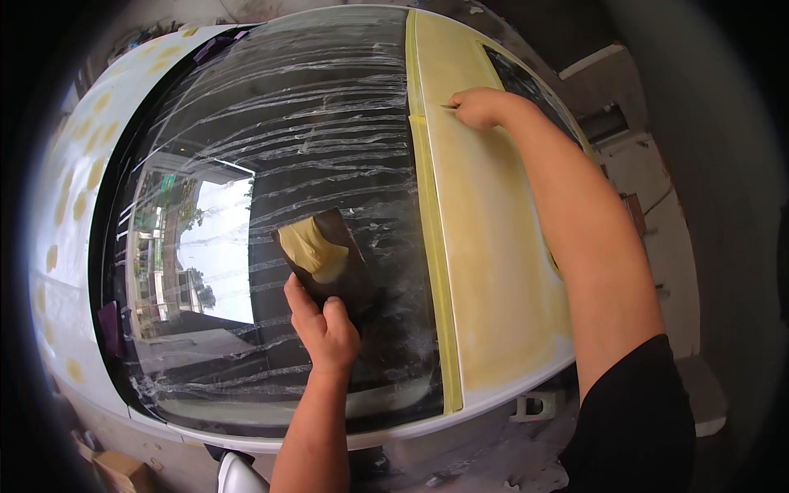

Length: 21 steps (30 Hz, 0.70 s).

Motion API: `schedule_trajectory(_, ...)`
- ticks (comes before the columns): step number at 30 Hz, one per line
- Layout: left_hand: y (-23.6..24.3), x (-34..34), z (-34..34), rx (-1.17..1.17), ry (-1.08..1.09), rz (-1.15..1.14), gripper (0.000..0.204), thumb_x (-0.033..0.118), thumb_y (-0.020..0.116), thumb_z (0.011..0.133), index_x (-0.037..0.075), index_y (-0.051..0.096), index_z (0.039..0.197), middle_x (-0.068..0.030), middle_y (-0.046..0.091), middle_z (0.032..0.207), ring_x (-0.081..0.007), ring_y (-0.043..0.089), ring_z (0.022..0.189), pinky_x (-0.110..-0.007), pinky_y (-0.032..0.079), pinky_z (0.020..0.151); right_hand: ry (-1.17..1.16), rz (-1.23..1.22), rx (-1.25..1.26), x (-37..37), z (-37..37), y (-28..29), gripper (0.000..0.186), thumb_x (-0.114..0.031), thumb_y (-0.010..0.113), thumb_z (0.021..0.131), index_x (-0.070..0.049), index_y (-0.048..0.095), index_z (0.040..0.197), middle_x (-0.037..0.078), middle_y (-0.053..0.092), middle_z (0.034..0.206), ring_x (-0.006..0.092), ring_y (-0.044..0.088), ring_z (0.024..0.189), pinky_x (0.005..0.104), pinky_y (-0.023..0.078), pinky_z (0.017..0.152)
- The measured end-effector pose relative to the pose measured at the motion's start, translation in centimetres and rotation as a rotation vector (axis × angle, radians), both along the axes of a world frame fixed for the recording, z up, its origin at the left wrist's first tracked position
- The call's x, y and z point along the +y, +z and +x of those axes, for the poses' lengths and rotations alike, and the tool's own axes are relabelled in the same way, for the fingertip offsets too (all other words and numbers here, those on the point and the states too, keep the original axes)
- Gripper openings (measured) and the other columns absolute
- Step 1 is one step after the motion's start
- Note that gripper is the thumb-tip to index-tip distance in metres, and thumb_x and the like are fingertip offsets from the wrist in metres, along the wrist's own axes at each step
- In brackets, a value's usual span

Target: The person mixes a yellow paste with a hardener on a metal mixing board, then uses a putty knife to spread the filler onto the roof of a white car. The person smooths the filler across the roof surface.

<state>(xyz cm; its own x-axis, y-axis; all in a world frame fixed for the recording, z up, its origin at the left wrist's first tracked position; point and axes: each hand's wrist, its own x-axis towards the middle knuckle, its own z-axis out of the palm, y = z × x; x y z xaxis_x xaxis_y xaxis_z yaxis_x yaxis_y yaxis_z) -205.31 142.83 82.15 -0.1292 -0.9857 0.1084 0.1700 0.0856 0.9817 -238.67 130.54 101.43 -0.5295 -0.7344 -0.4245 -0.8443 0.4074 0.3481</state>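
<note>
Yellow putty (311, 246), likely soft and sticky, is carried just beyond the left hand (325, 335) on a dark plate (352, 269). The plate is gripped at its near end by that hand, over the windscreen (329, 185); it is judged light and stiff, best held where no putty lies. Past the masking tape (436, 304), to that hand's right, a thin blade (449, 106) is pinched by the right hand (483, 109) at the roof panel (497, 304). Some flex is to be expected; the blade's back should be grasped.
</note>
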Motion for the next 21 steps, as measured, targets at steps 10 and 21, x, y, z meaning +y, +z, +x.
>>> schedule_trajectory(10,-0.1,0.0,0.1,0.007,-0.029,-0.022,0.052,0.000,0.043,0.079,-0.006,0.042,0.131,-0.0201,0.063,0.103,-0.0277,0.064,0.092,-0.033,0.049,0.086,0.043,0.059,0.050,-2.9,-1.2,-1.6,0.045,-0.009,0.046,0.085,-0.010,0.064,0.126,0.013,0.065,0.126,0.0294,0.060,0.115,0.0407,0.045,0.097)
schedule_trajectory(21,0.0,-0.1,0.1,0.023,-0.027,-0.043,0.052,-0.001,0.043,0.079,-0.007,0.042,0.131,-0.0190,0.063,0.102,-0.0251,0.064,0.091,-0.031,0.049,0.086,0.035,0.033,0.066,-3.4,-2.2,-1.5,0.045,-0.010,0.046,0.085,-0.011,0.065,0.127,0.013,0.064,0.128,0.0302,0.058,0.119,0.0419,0.044,0.099)
